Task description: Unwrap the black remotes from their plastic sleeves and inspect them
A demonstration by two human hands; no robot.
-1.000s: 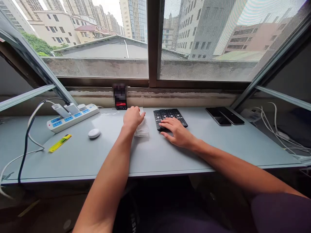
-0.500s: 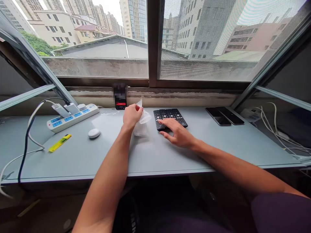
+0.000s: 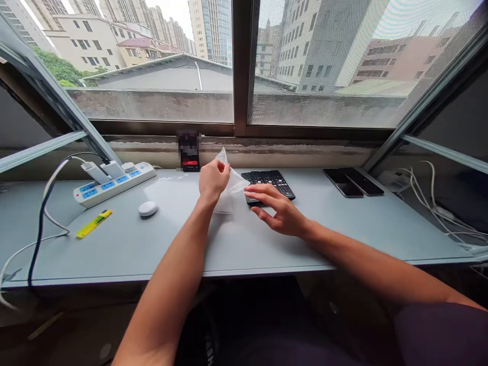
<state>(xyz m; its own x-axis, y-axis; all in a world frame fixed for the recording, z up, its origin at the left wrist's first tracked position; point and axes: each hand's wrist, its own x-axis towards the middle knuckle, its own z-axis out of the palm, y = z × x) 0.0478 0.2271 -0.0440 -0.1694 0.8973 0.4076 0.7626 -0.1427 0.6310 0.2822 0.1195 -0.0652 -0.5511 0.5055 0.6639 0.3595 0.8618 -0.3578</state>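
A clear plastic bag (image 3: pixel 225 203) is pinched in the closed fingers of my left hand (image 3: pixel 214 179), one corner sticking up above them. Its lower part hangs down to the desk, and another corner stretches right toward my right hand (image 3: pixel 280 211). That hand hovers at the front of several black remote controls (image 3: pixel 272 180) laid side by side, hiding part of them. Its fingers are apart, with the fingertips right by the bag's corner; whether they touch it I cannot tell.
On the left lie a white power strip (image 3: pixel 114 184) with plugs and cables, a yellow packet (image 3: pixel 94 224) and a white rounded case (image 3: pixel 148 209). A phone (image 3: pixel 189 157) leans at the back. Two dark phones (image 3: pixel 353 182) rest at right, near loose cables (image 3: pixel 430 203).
My left hand has shifted slightly right and spread the bag wider toward the remotes. My right hand's fingers have drawn back a little from the remotes.
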